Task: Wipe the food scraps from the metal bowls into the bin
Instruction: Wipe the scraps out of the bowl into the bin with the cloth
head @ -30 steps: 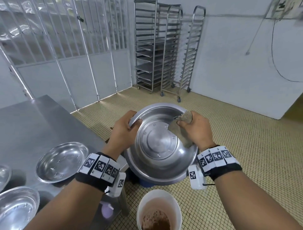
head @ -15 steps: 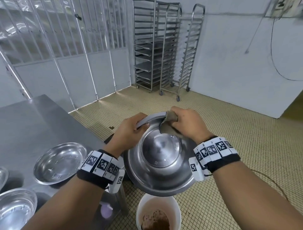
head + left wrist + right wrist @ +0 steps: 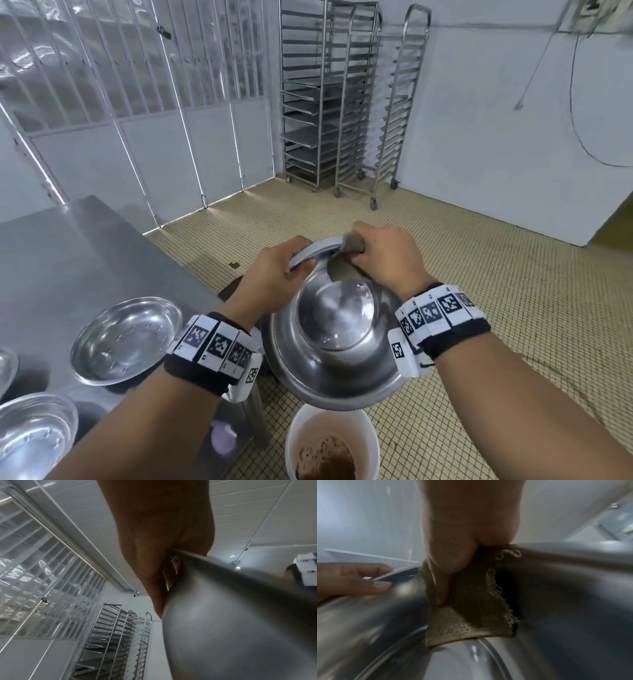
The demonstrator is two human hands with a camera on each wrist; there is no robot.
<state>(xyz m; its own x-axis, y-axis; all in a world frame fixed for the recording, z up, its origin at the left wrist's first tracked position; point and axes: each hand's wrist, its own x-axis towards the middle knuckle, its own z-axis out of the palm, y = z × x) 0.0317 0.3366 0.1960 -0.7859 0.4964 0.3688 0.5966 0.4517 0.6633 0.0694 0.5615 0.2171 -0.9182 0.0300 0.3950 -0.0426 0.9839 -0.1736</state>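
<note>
A large metal bowl [image 3: 337,342] hangs tilted toward me above a white bin [image 3: 330,445] that holds brown food scraps. My left hand [image 3: 274,274] grips the bowl's far rim, seen close in the left wrist view as the left hand [image 3: 163,561] curled over the bowl [image 3: 240,628]. My right hand [image 3: 383,257] holds a brown cloth [image 3: 346,260] against the inside wall at the top rim. The right wrist view has the cloth [image 3: 471,608] pinched under my right hand's thumb and pressed on the bowl [image 3: 556,588].
A steel table [image 3: 68,260] stands at the left with three shallow metal bowls: one [image 3: 126,339] near the edge, one [image 3: 30,438] at the bottom left, another [image 3: 7,366] cut off by the frame. Tray racks [image 3: 342,102] stand at the far wall. The floor [image 3: 513,291] is tiled.
The bowl has tipped further toward me over the bin. My right hand slid the cloth from the right inner wall up to the far rim.
</note>
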